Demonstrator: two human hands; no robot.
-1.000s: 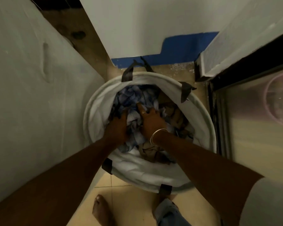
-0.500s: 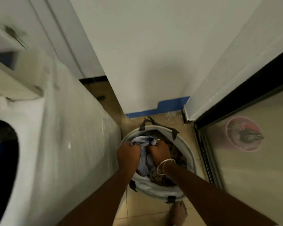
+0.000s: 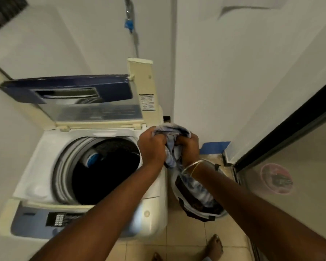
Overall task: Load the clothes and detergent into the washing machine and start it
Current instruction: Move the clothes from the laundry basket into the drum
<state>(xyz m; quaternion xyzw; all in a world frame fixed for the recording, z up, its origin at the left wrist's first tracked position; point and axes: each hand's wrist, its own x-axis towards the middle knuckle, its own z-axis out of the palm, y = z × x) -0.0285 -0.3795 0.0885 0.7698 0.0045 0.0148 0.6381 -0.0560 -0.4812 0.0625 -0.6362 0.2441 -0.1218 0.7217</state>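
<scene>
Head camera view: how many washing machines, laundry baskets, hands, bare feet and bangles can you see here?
Washing machines: 1
Laundry baskets: 1
Hands: 2, left and right, both gripping one bundle of clothes
Bare feet: 2
Bangles: 1
Total: 7

blue-white clothes [image 3: 170,147] bunched, held beside open top-load washing machine [image 3: 154,210], lid [image 3: 73,98] upright.
</scene>
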